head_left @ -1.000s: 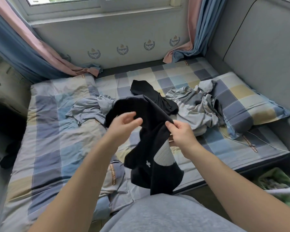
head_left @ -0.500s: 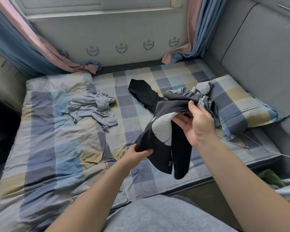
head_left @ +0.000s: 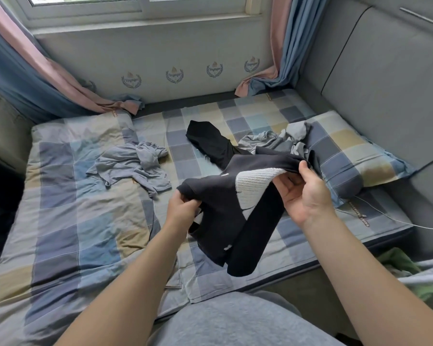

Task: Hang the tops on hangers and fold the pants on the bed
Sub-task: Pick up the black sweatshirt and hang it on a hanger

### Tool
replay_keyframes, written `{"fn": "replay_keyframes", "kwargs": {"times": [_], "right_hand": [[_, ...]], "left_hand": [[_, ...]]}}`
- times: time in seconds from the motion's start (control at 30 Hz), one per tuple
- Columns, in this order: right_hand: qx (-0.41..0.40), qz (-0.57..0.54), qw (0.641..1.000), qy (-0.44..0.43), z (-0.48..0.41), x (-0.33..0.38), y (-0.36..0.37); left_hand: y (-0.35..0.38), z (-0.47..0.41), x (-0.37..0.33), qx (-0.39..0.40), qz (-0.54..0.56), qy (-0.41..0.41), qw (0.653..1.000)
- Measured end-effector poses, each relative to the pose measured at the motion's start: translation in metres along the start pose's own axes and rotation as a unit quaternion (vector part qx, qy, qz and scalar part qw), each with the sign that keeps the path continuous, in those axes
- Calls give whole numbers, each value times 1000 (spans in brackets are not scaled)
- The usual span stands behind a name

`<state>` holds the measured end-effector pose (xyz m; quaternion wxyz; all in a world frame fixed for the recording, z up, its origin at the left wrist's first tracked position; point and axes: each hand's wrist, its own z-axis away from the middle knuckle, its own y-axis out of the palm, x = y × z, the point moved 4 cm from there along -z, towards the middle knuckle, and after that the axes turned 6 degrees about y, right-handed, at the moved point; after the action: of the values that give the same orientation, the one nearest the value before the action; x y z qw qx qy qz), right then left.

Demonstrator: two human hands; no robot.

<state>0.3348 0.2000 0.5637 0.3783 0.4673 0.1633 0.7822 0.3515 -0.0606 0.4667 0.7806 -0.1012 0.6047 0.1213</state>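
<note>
Head view | black garment (head_left: 218, 203), white ribbed panel | hands gripping

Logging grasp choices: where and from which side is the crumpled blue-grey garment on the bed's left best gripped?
Probably the raised bunch of folds at the far end of the blue-grey garment, pinched from above: it stands off the bed, while its near edges lie flat. The left hand and right hand both grip the black garment, so one must let go first.

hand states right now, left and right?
left hand: grips the black garment at one edge.
right hand: pinches the same garment's other edge, thumb on top.
</note>
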Motion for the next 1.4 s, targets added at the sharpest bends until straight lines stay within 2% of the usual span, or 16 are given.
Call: {"fn": "replay_keyframes", "kwargs": {"times": [0.1,0.17,0.27,0.37,0.47,0.53,0.6,0.7,0.77,0.87,0.97,1.07,1.17,1.23,1.3,1.4], "right_hand": [[-106,27,994,27,-16,-10,-39],[-173,65,979,89,-22,-26,-68],[-187,140,950,209,-19,-57,-96],[-115,237,936,232,-13,-67,-84],[-4,349,931,103,-14,-52,-51],[99,460,882,10,-10,-41,-25],[202,547,811,-44,-6,-40,-1],[307,613,724,-79,-3,-52,36],[351,618,701,-60,-4,-63,51],[346,611,711,-38,-9,-72,58],[282,614,727,-120,-11,-66,55],[235,556,775,-186,-4,-56,56],[184,466,830,-244,2,-39,59],[154,448,840,-264,2,-29,57],[131,459,832,-283,3,-20,52],[74,441,848,-285,-2,-8,36]], "left_hand": [[-8,-2,-25,-1,15,43,999],[-10,-1,-46,9,27,77,997],[-1,10,-80,81,-39,164,982],[14,28,-102,173,-160,243,941],[22,43,-113,225,-278,267,895],[21,48,-120,233,-316,265,881],[19,52,-128,237,-340,271,869],[17,60,-143,250,-368,298,845],[13,61,-151,245,-379,318,834],[0,57,-157,196,-378,327,844],[-22,49,-154,108,-381,337,854],[-36,36,-142,44,-402,320,857],[-43,21,-118,41,-439,267,857],[-49,12,-102,28,-459,230,857],[-51,8,-91,12,-496,228,838],[-51,5,-80,-33,-545,220,808]]}}
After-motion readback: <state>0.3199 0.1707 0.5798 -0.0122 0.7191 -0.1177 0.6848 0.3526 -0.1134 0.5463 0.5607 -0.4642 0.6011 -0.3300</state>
